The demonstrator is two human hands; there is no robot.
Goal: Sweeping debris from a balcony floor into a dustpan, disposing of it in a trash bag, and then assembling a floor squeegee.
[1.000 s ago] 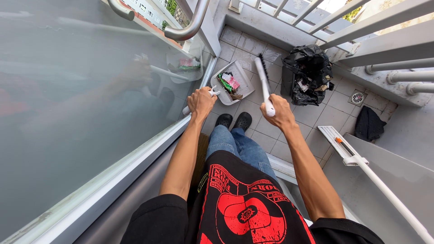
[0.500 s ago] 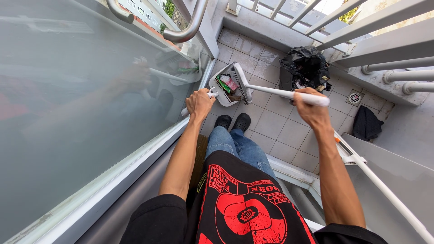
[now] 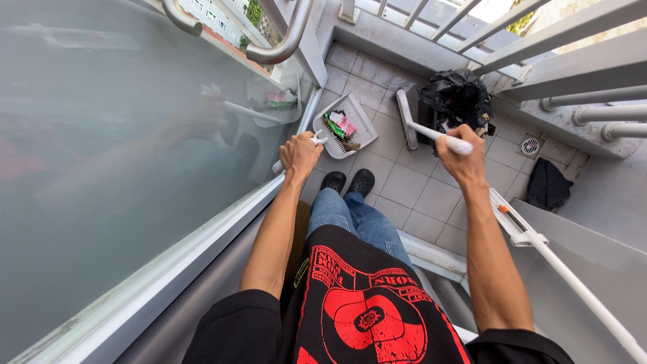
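Right hand (image 3: 465, 158) gripping broom (image 3: 421, 128), now swung down, head on floor near railing edge; left hand (image 3: 300, 154) clenched round dustpan (image 3: 347, 125) handle, unmoved.

On a tiled balcony: two hands, left (image 3: 300, 154) and right (image 3: 465, 158); one dustpan (image 3: 360, 125); one broom (image 3: 418, 128); one black bag (image 3: 455, 98); two black shoes (image 3: 348, 182); one floor drain (image 3: 531, 145); one dark cloth (image 3: 547, 185).
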